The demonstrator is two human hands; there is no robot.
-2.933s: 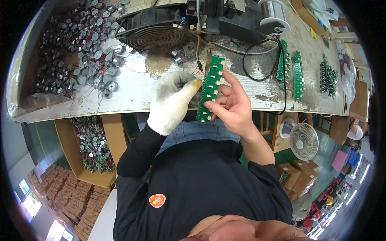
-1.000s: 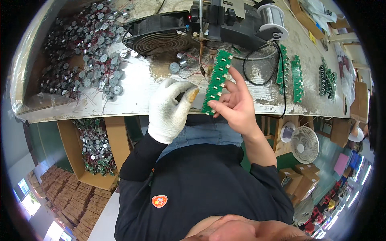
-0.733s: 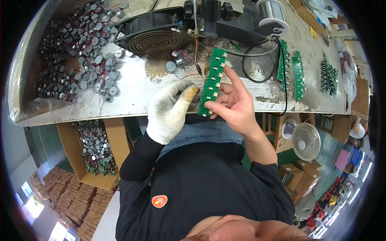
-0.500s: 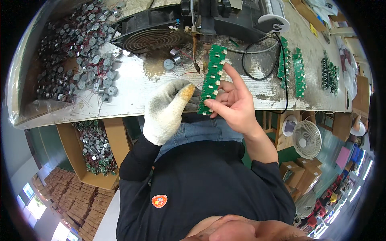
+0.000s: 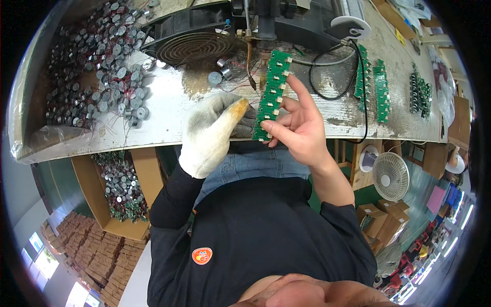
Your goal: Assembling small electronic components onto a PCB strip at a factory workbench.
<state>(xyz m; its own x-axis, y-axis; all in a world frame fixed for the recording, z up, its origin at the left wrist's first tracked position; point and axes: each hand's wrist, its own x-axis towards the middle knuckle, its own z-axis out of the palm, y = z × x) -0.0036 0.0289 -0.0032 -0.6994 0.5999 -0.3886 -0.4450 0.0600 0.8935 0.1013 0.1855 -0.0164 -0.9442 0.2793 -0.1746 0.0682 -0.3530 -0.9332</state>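
Green board strip [image 5: 272, 94]: held up over the bench's near edge, slanting, its top end leaning right; pale connectors sit in a row along its right edge, and any print on it is too small to read.
Right hand [image 5: 303, 125]: bare, gripping the strip near its lower end, thumb on the face, index finger stretched up along the right edge.
Left hand [image 5: 212, 133]: in a white glove with an orange-brown stain on the thumb, just left of the strip; thumb and fingers are drawn together, but whether anything is pinched between them I cannot tell.
Soldering tip [image 5: 251, 79]: pointing down, just left of the strip's upper half.
Loose motors [image 5: 215, 78]: small, round, grey, lying with thin wires left of the tip.
Black blower [image 5: 192, 48]: behind those motors, with a ringed round grille.
Solder reel [image 5: 353, 26]: at the back, right, white flange showing; no lettering legible at this size.
Other board strips [image 5: 381, 92]: lying on the bench [image 5: 169, 115] at right, past a looped black cable [image 5: 322, 96].
Motor heap [image 5: 102, 77]: spread across the bench's left end, red wires among it.
Shirt badge [image 5: 202, 256]: orange-red, pale-rimmed, with a small emblem; its tiny print is unreadable.
Open carton [image 5: 146, 174]: below the bench at left, holding motors and green boards.
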